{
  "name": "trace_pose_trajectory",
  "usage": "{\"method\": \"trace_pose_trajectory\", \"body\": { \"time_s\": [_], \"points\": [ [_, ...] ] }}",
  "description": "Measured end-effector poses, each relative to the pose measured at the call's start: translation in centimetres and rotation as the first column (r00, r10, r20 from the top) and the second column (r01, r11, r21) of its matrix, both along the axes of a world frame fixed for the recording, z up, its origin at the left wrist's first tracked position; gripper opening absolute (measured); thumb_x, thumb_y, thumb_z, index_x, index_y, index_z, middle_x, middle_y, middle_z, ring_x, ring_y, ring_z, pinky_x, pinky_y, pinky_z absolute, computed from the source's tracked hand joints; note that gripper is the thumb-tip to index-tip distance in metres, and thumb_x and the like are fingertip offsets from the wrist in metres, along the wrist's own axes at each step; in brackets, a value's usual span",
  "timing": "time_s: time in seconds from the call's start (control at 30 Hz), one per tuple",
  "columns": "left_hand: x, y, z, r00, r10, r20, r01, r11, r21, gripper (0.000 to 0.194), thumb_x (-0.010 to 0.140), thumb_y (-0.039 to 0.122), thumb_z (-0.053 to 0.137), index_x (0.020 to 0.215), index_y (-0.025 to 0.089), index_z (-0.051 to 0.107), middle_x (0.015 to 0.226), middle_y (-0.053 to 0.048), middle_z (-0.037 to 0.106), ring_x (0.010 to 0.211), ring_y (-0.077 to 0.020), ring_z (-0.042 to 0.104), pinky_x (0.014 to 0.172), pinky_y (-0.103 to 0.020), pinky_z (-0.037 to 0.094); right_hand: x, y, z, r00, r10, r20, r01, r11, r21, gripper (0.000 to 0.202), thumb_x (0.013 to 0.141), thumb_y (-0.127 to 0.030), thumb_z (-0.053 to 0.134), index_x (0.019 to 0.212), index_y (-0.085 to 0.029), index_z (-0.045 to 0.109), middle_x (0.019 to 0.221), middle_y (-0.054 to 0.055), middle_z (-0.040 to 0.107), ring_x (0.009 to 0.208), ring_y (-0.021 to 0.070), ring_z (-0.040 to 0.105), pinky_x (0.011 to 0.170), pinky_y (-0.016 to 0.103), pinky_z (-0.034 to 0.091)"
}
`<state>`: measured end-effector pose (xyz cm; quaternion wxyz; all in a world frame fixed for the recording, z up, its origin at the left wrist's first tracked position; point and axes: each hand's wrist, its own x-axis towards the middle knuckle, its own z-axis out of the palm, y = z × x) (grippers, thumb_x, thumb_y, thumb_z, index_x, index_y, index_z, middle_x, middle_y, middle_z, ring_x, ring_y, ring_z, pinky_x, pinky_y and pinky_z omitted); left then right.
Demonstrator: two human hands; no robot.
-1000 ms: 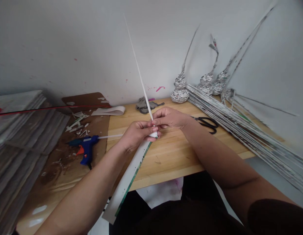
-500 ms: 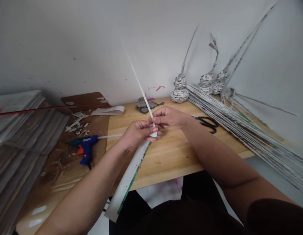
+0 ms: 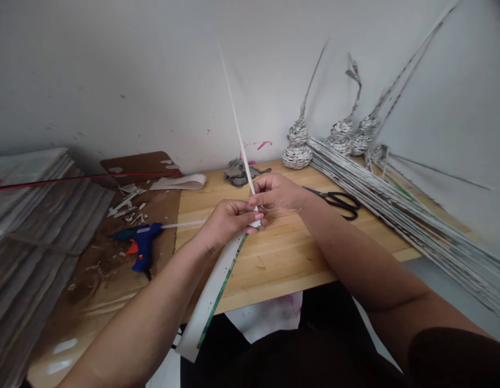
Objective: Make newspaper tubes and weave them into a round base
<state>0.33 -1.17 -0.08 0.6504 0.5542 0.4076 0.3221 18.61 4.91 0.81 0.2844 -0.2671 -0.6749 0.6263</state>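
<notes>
While our left hand (image 3: 224, 222) pinches the flat paper strip (image 3: 218, 285), our right hand (image 3: 279, 191) pinches the thin paper tube (image 3: 238, 125) already rolled from it.

Centre: wooden table (image 3: 282, 253), pale yellow-brown with streaked grain; paper strip (image 3: 212, 296), white with a green right edge. Left of centre: glue gun (image 3: 144, 248), blue with an orange trigger. Upper right: woven gourds (image 3: 297, 145), white mottled with grey; lower right: paper sticks (image 3: 379, 199), white speckled with grey.
</notes>
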Motion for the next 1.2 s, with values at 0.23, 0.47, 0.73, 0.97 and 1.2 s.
{"method": "trace_pose_trajectory", "body": {
  "time_s": [0.23,0.47,0.73,0.97,1.2],
  "points": [
    [0.1,-0.1,-0.2,1.0,-0.001,0.028,0.002,0.999,-0.038,0.033,0.07,0.037,0.083,0.09,0.012,0.076,0.083,-0.009,0.075,0.077,-0.0168,0.069,0.07,-0.028,0.056,0.4,0.4,-0.5,0.995,0.094,0.037,-0.095,0.996,0.004,0.03,0.076,-0.038,0.079,0.074,-0.01,0.068,0.055,-0.003,0.06,0.047,0.0047,0.045,0.044,0.017,0.032],
    [0.2,-0.1,-0.2,0.999,-0.018,0.036,0.019,0.999,-0.031,0.033,0.07,0.038,0.083,0.089,0.012,0.076,0.082,-0.008,0.074,0.076,-0.0162,0.068,0.07,-0.028,0.056,0.3,0.1,0.0,0.996,0.066,0.056,-0.067,0.998,0.013,0.03,0.073,-0.038,0.08,0.072,-0.012,0.067,0.055,-0.004,0.059,0.046,0.0051,0.045,0.043,0.018,0.031],
    [0.1,-0.1,-0.3,0.999,-0.042,0.023,0.042,0.999,-0.026,0.031,0.071,0.036,0.082,0.09,0.013,0.076,0.085,-0.008,0.075,0.077,-0.0159,0.068,0.072,-0.028,0.055,0.6,0.4,-0.2,0.994,0.093,0.056,-0.092,0.996,-0.006,0.029,0.074,-0.037,0.08,0.069,-0.012,0.065,0.052,-0.004,0.058,0.045,0.0047,0.043,0.042,0.017,0.03],
    [0.1,-0.1,-0.4,0.999,-0.031,0.031,0.032,0.999,-0.039,0.032,0.07,0.038,0.083,0.091,0.014,0.076,0.082,-0.008,0.075,0.077,-0.0166,0.068,0.069,-0.028,0.056,0.7,0.4,-0.2,0.983,0.182,0.036,-0.182,0.983,0.0,0.03,0.08,-0.039,0.075,0.084,-0.01,0.071,0.059,-0.001,0.063,0.046,0.0046,0.044,0.042,0.017,0.029],
    [0.1,0.0,-0.5,0.998,-0.066,-0.011,0.066,0.998,-0.008,0.032,0.071,0.041,0.081,0.086,0.014,0.076,0.089,-0.01,0.075,0.078,-0.0163,0.068,0.071,-0.029,0.056,0.5,0.4,-0.4,0.997,0.066,-0.031,-0.067,0.997,-0.024,0.03,0.072,-0.035,0.082,0.069,-0.012,0.063,0.056,-0.002,0.062,0.044,0.004,0.042,0.04,0.017,0.026]
  ]
}}
